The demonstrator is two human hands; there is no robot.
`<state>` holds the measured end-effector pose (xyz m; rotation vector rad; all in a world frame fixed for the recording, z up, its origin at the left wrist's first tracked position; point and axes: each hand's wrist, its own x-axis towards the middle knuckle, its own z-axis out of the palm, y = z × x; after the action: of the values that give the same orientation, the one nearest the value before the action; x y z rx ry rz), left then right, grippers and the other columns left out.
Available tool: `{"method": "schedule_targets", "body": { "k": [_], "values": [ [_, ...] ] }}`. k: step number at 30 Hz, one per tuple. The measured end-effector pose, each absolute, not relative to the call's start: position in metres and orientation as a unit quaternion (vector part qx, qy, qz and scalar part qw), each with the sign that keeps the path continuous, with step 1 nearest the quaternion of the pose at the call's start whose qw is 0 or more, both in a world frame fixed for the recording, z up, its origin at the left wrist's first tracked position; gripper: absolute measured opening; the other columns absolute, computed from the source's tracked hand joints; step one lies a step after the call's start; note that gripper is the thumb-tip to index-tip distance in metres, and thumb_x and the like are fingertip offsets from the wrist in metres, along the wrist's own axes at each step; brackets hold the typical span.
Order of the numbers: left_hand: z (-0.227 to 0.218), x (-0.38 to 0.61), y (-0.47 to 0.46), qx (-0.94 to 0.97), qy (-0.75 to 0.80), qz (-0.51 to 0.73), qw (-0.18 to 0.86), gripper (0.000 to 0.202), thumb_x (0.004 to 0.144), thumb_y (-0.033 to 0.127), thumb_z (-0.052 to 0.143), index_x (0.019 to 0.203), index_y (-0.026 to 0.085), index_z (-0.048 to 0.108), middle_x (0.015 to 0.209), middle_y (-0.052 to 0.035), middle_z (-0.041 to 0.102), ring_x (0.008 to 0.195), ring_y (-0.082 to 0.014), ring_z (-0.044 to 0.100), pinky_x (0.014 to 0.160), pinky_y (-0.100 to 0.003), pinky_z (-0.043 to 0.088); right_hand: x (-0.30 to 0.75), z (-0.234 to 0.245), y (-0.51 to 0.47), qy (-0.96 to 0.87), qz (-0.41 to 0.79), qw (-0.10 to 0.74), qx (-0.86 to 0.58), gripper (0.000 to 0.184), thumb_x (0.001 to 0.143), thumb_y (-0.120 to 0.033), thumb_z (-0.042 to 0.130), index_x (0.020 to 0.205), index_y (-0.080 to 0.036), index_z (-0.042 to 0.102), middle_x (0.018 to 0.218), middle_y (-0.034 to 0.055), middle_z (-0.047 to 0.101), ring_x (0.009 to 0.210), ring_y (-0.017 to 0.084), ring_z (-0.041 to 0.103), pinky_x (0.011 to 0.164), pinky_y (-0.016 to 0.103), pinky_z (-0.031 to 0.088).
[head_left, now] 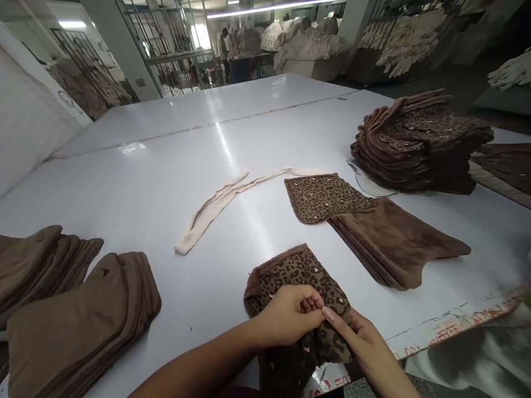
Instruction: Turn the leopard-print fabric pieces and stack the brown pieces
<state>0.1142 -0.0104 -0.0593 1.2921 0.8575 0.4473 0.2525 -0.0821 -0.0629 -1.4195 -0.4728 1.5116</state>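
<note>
In the head view a brown leopard-print fabric piece (286, 271) with small pink marks and a plush edge lies at the table's front edge, partly hanging down. My left hand (292, 315) is closed over it, fingers curled and thumb pinched against them at the cloth. From the right, my right hand (359, 337) grips the same piece, thumb on top and the other fingers mostly hidden beneath. The two thumbs nearly meet. Just beyond, another leopard-print piece (327, 198) overlaps a small stack of brown plush pieces (394, 237).
Stacks of brown sock-shaped pieces (78, 320) lie at left. A tall pile of leopard-print and brown pieces (423, 143) stands at right. A cream fabric strip (211, 215) curves across the white table (166, 177). Bins of pale fabric (311, 52) stand behind.
</note>
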Motion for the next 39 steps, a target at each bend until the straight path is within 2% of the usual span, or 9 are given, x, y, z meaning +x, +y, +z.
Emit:
{"method": "schedule_targets", "body": {
  "k": [6, 9, 12, 17, 20, 24, 30, 34, 39],
  "values": [
    [-0.072, 0.109, -0.010, 0.563, 0.405, 0.168, 0.701, 0.022, 0.080, 0.038, 0.055, 0.081, 0.016, 0.051, 0.059, 0.0046, 0.048, 0.051, -0.0090, 0.047, 0.051, -0.021, 0.037, 0.251, -0.071, -0.084, -0.200, 0.619, 0.509, -0.563, 0.035, 0.072, -0.040, 0.071, 0.100, -0.021, 0.067, 0.097, 0.0076, 0.071, 0.093, 0.026, 0.064, 0.079, 0.038, 0.052],
    [-0.074, 0.108, -0.012, 0.560, 0.371, 0.155, 0.724, 0.024, 0.082, 0.038, 0.049, 0.070, 0.017, 0.046, 0.055, 0.0051, 0.044, 0.050, -0.0087, 0.042, 0.049, -0.020, 0.033, 0.252, -0.078, -0.087, -0.251, 0.605, 0.492, -0.573, 0.037, 0.074, -0.044, 0.067, 0.102, -0.020, 0.066, 0.103, 0.0083, 0.070, 0.096, 0.026, 0.063, 0.083, 0.036, 0.051],
    [-0.069, 0.107, -0.018, 0.604, 0.395, 0.204, 0.661, 0.024, 0.084, 0.033, 0.047, 0.066, 0.017, 0.046, 0.057, 0.0039, 0.045, 0.052, -0.0089, 0.039, 0.051, -0.021, 0.032, 0.259, -0.088, -0.088, -0.328, 0.579, 0.436, -0.606, 0.039, 0.075, -0.044, 0.066, 0.106, -0.020, 0.065, 0.105, 0.0085, 0.069, 0.096, 0.025, 0.064, 0.085, 0.034, 0.050],
    [-0.058, 0.104, -0.030, 0.748, 0.351, 0.249, 0.506, 0.016, 0.080, 0.024, 0.053, 0.067, 0.017, 0.046, 0.061, 0.0041, 0.045, 0.058, -0.0092, 0.041, 0.055, -0.021, 0.030, 0.260, -0.098, -0.084, -0.382, 0.521, 0.434, -0.628, 0.037, 0.065, -0.041, 0.071, 0.093, -0.017, 0.069, 0.095, 0.0097, 0.071, 0.096, 0.029, 0.063, 0.087, 0.036, 0.048],
    [-0.057, 0.103, -0.031, 0.773, 0.354, 0.237, 0.470, 0.018, 0.080, 0.024, 0.054, 0.067, 0.018, 0.043, 0.061, 0.0046, 0.044, 0.057, -0.0092, 0.040, 0.055, -0.021, 0.028, 0.250, -0.097, -0.083, -0.357, 0.538, 0.462, -0.608, 0.035, 0.069, -0.044, 0.067, 0.090, -0.016, 0.067, 0.096, 0.0109, 0.071, 0.094, 0.029, 0.064, 0.085, 0.039, 0.049],
    [-0.058, 0.102, -0.030, 0.750, 0.419, 0.210, 0.466, 0.022, 0.081, 0.027, 0.052, 0.065, 0.018, 0.040, 0.059, 0.0049, 0.044, 0.055, -0.0092, 0.039, 0.053, -0.021, 0.027, 0.237, -0.099, -0.086, -0.322, 0.555, 0.483, -0.595, 0.035, 0.077, -0.046, 0.059, 0.093, -0.015, 0.066, 0.094, 0.0116, 0.070, 0.089, 0.028, 0.065, 0.080, 0.041, 0.051],
    [-0.056, 0.098, -0.034, 0.793, 0.341, 0.228, 0.450, 0.018, 0.080, 0.023, 0.053, 0.067, 0.018, 0.042, 0.063, 0.0038, 0.047, 0.059, -0.0097, 0.043, 0.056, -0.021, 0.030, 0.235, -0.108, -0.083, -0.343, 0.474, 0.525, -0.618, 0.037, 0.056, -0.040, 0.072, 0.085, -0.018, 0.068, 0.079, 0.0076, 0.071, 0.085, 0.030, 0.065, 0.077, 0.039, 0.051],
    [-0.052, 0.093, -0.035, 0.789, 0.322, 0.226, 0.472, 0.017, 0.081, 0.026, 0.054, 0.068, 0.018, 0.044, 0.061, 0.0046, 0.046, 0.057, -0.0087, 0.043, 0.055, -0.019, 0.032, 0.231, -0.110, -0.085, -0.334, 0.445, 0.537, -0.634, 0.029, 0.061, -0.041, 0.069, 0.078, -0.017, 0.067, 0.070, 0.0062, 0.070, 0.068, 0.027, 0.065, 0.067, 0.037, 0.054],
    [-0.055, 0.089, -0.031, 0.773, 0.404, 0.220, 0.436, 0.020, 0.085, 0.035, 0.051, 0.075, 0.019, 0.045, 0.067, 0.0032, 0.052, 0.059, -0.0100, 0.046, 0.053, -0.020, 0.031, 0.216, -0.106, -0.090, -0.323, 0.432, 0.551, -0.637, 0.037, 0.069, -0.044, 0.065, 0.095, -0.018, 0.064, 0.095, 0.0089, 0.070, 0.093, 0.027, 0.063, 0.081, 0.034, 0.051]
  ]
}}
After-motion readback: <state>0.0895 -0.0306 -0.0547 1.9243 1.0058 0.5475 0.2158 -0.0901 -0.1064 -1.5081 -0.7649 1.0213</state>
